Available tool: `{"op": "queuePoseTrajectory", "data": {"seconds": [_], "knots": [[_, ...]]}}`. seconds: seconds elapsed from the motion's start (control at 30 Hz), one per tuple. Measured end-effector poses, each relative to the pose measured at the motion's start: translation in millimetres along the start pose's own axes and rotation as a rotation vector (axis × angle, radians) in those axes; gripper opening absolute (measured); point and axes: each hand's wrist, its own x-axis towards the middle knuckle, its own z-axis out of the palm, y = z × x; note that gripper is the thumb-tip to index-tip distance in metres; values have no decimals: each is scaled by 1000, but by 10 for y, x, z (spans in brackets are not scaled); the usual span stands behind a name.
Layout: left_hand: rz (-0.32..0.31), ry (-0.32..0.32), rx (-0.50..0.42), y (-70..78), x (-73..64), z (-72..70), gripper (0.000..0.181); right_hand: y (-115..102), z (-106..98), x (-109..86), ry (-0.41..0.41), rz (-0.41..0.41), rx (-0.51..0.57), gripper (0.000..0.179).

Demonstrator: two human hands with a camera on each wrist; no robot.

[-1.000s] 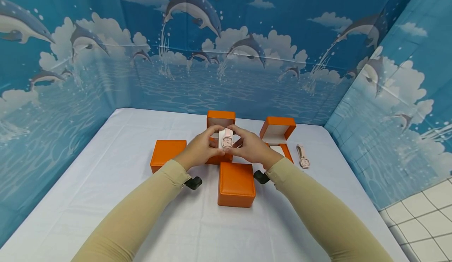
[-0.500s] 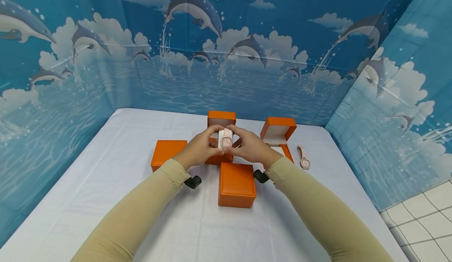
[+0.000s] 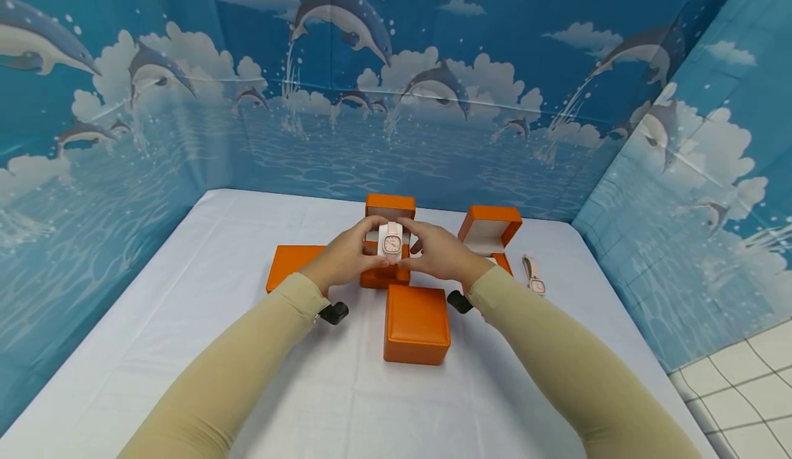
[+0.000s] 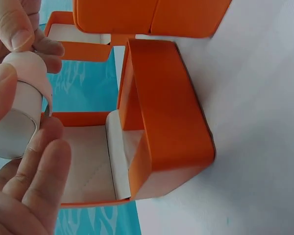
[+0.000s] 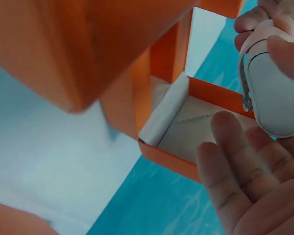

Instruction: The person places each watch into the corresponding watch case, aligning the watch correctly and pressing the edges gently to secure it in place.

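Observation:
A pink-strapped watch (image 3: 392,244) with a squarish dial is wrapped round a white cushion (image 5: 274,98). My left hand (image 3: 346,256) pinches one side of the cushioned watch between thumb and fingers. On the opposite side, my right hand (image 3: 447,258) grips it with its thumb and fingertips. Both wrist views show the cushion's flat end and the strap. Directly beneath the hands stands an orange watch box (image 3: 385,278), its lid raised and pale lining visible in the left wrist view. The watch is held above this box, apart from it.
A lidded orange box (image 3: 417,325) sits in front, another (image 3: 293,264) to the left. At right, an orange box (image 3: 493,229) stands with its lid up, partly covered by my right arm. Beside it a second pink watch (image 3: 535,283) lies on the white cloth (image 3: 346,404).
Both hands have shifted slightly left and away with the cushioned watch. More of the orange box beneath now shows. The other boxes and the loose watch stay put.

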Motion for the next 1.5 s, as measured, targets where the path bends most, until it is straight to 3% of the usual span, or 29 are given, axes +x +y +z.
{"op": "queuePoseTrajectory", "data": {"seconds": [0.27,0.5,0.83,1.23,1.5], "knots": [[-51,-26,37,-47,51,-54,78,-1,34,129,-7,15,-53,90],[-112,-96,30,-66,111,-93,81,20,80,216,-21,-3,-128,84],[-119,-144,147,-114,199,-115,80,27,39,284,-74,6,-239,82],[-167,-184,193,-174,335,-116,81,88,0,431,-147,-11,-363,72],[-175,-218,315,-217,372,-60,80,171,112,541,-209,17,-363,65]]}}
